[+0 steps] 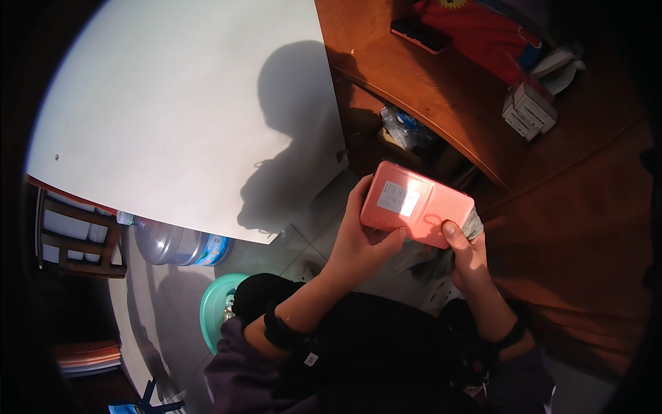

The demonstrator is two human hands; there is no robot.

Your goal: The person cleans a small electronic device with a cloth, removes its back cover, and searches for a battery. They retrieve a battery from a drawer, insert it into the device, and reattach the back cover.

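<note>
Both my hands hold a pink portable radio [422, 205] up in front of me, tilted a little. It has rounded corners, a pale panel with writing on its left half and a dotted grille on its right half. My left hand [355, 238] is closed round its left end, thumb along the lower edge. My right hand [469, 255] grips the lower right corner, its thumb on the front near the grille. A grey cloth [474, 225] is between my right hand and the radio's right end; the fingers behind are hidden.
A white panel [172, 117] with a shadow on it stands at left. On the brown wooden furniture [441, 103] at right are small white boxes [529, 110] and a dark phone-like thing [419, 36]. A large clear water bottle [172, 243] lies near a green stool or basin [210, 310].
</note>
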